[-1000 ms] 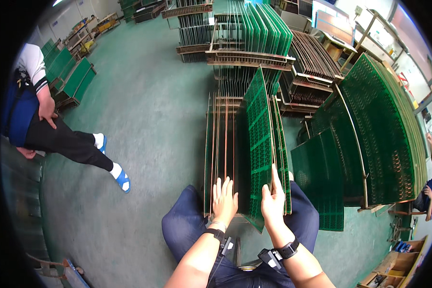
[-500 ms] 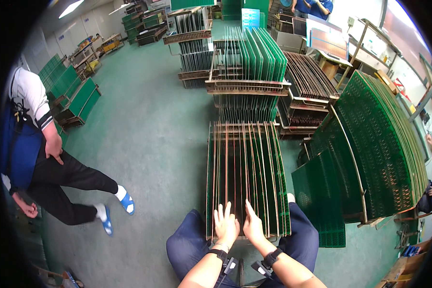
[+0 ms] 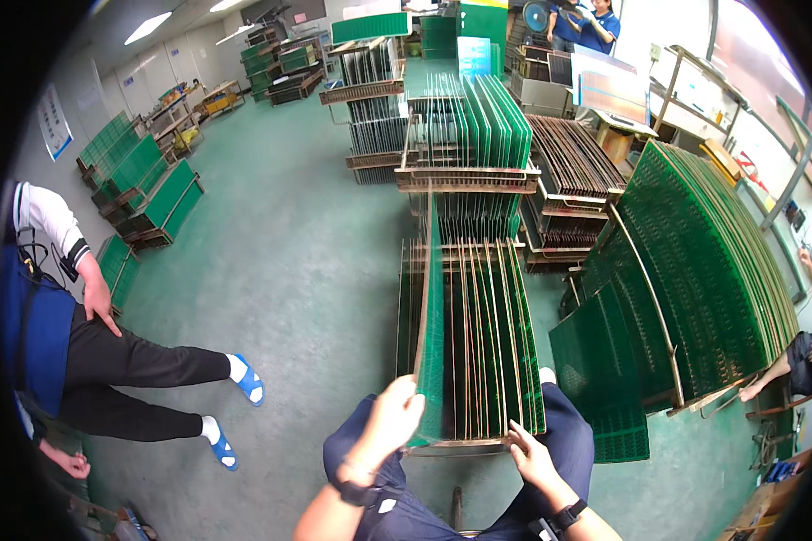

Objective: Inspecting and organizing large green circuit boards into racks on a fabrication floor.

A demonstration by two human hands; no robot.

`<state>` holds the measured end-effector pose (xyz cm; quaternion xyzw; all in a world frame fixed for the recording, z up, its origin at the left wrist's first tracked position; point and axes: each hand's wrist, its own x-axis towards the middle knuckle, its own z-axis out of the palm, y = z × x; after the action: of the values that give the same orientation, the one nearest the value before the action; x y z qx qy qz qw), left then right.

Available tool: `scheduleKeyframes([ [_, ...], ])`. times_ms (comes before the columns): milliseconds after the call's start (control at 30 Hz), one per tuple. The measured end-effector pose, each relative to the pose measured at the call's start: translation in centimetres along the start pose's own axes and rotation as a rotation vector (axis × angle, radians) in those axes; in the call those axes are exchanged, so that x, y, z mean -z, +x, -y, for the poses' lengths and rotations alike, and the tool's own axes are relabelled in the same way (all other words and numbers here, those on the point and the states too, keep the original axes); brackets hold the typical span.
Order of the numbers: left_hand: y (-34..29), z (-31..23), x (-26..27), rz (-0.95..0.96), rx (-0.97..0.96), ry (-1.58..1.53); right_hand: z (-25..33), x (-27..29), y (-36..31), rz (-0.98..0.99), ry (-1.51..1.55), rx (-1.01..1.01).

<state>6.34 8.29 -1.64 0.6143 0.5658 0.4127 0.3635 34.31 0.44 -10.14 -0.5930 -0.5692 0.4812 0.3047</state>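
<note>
**Green panel lifted edge-on from slotted rack**

Green panel is a large circuit-board sheet, standing on edge and raised above its neighbours at the left side of the slotted rack. Rack sits on the floor directly in front of the seated person's knees. Remaining panels stand upright in parallel slots to the right of the raised one.

Hand status:
- Left hand: fingers curled round the near lower edge of the green panel, closed on it; carries the sheet.
- Right hand: fingers partly bent, resting on the near right corner of the rack frame. Appears to steady the rack, no panel in it; exact grip cannot be confirmed.

Step in hand (judged): extraction of one sheet from its slot, approx. mid-lift, lower edge looks near the rack top.

Next move reqs (judged): keep sheet vertical and parallel to adj. panels to avoid scraping; a second hand on the sheet would limit flex, given its length.

Surroundings: more loaded racks beyond; a leaning stack of green panels at right; a second person's legs at left on the green floor.
</note>
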Motion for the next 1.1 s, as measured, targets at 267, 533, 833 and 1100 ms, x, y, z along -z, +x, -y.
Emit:
scheduleKeyframes([
  [267, -8.6, -11.5, 18.8, -0.036, 0.050, -0.663, 3.2, 0.9, 0.5, 0.224, 0.395, -0.144],
  [533, -12.2, -9.3, 18.8, -0.188, 0.062, -0.893, 7.7, 3.5, -0.4, 0.228, 1.280, 0.036],
  [833, -13.4, -4.5, 8.9, -0.346, 0.111, -1.443, 9.1, 2.2, -1.3, 0.162, 1.352, 0.243],
  [1100, -15.0, -0.3, 10.0, -0.479, 0.175, -1.198, 6.1, 7.8, -3.9, -0.027, 1.306, 0.263],
])
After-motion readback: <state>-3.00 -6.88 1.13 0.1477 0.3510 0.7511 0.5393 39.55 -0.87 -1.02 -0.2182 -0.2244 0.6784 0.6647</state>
